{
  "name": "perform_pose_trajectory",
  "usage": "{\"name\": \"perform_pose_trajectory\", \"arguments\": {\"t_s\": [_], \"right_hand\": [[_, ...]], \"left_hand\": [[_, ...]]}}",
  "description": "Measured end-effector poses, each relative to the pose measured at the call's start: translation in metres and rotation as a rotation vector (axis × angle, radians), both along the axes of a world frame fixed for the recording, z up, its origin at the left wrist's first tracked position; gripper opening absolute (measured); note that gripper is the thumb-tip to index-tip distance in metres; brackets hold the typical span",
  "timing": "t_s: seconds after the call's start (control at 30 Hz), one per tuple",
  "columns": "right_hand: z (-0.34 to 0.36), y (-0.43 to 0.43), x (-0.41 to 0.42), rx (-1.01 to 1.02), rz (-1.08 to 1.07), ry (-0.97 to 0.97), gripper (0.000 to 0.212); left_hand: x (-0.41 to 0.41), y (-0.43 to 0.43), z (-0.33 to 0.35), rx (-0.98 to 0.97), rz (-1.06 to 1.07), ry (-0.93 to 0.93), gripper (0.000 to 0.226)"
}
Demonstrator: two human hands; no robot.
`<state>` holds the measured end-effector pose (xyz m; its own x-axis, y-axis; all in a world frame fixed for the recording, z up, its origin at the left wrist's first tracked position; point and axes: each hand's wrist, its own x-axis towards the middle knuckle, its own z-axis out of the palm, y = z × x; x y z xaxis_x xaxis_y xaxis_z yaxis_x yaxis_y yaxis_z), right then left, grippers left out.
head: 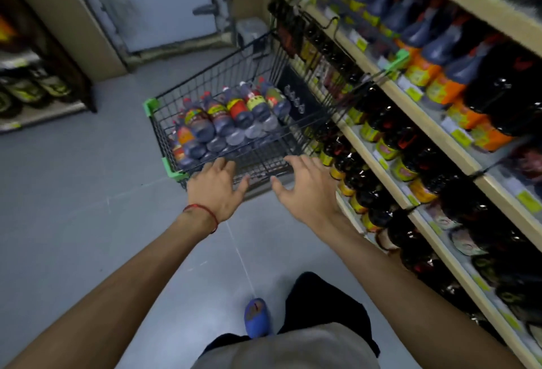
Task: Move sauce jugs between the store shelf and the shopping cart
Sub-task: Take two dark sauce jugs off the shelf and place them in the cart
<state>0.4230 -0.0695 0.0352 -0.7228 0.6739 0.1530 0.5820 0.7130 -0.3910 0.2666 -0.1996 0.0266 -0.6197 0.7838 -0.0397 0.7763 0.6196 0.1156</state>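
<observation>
A black wire shopping cart with green corner guards stands on the floor beside the store shelf. Several dark sauce jugs with coloured labels lie in rows inside the cart. Both my hands reach toward the cart's near edge. My left hand has its fingers spread and holds nothing, its fingertips at the near rim. My right hand is also spread and holds nothing, just short of the rim. More dark sauce jugs fill the shelf tiers on the right.
A grey metal door stands behind the cart. Another shelf unit with bottles is at the far left. The grey floor stretches to the left of the cart. My foot in a blue shoe is below.
</observation>
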Motion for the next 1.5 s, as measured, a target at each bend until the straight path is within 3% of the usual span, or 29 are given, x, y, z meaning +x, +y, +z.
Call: {"name": "perform_pose_trajectory", "arguments": {"t_s": [0.27, 0.47, 0.77, 1.03, 1.33, 1.5], "right_hand": [[-0.007, 0.030, -0.096, -0.011, 0.110, -0.014, 0.058], [-0.033, 0.083, -0.179, -0.052, 0.155, 0.032, 0.050], [-0.064, 0.162, -0.296, -0.154, 0.318, -0.142, 0.045], [-0.098, 0.167, -0.357, -0.250, 0.385, -0.222, 0.038], [-0.167, 0.141, -0.411, -0.366, 0.351, -0.318, 0.047], [-0.196, 0.147, -0.427, -0.429, 0.209, -0.272, 0.042]], "left_hand": [[-0.087, 0.002, -0.022, -0.013, 0.098, -0.012, 0.054], [-0.160, 0.046, -0.040, -0.037, 0.167, -0.060, 0.054], [-0.256, 0.116, -0.067, -0.125, 0.349, -0.224, 0.054], [-0.301, 0.108, -0.105, -0.192, 0.476, -0.362, 0.048], [-0.344, 0.086, -0.164, -0.150, 0.476, -0.517, 0.047], [-0.358, 0.097, -0.184, -0.049, 0.451, -0.646, 0.050]]}}
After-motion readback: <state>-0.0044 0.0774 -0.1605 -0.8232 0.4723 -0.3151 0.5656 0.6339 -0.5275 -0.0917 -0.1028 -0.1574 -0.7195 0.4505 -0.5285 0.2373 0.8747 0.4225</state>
